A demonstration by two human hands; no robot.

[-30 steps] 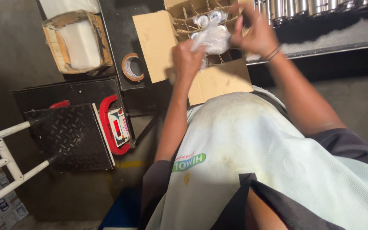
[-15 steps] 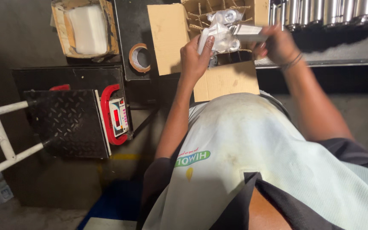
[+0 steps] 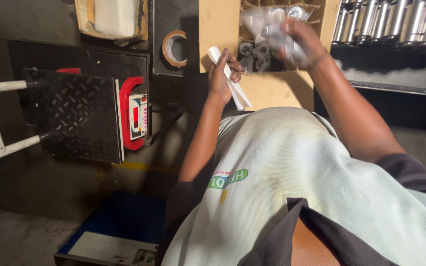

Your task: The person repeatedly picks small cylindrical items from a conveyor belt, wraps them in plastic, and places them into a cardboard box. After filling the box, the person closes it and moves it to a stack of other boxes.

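Your left hand [image 3: 221, 79] is curled around a white folded strip [image 3: 230, 79], just near of the open cardboard box [image 3: 267, 91]. Farther in, your right hand [image 3: 304, 42] clutches a crumpled clear plastic bag [image 3: 265, 24] over the box's divided cells; its contents are blurred. A tape roll [image 3: 174, 48] and weighing scale [image 3: 82, 116] lie left.

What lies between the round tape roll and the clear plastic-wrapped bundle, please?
In the head view, the brown cardboard box flap and the left hand holding a white paper slip lie between them.
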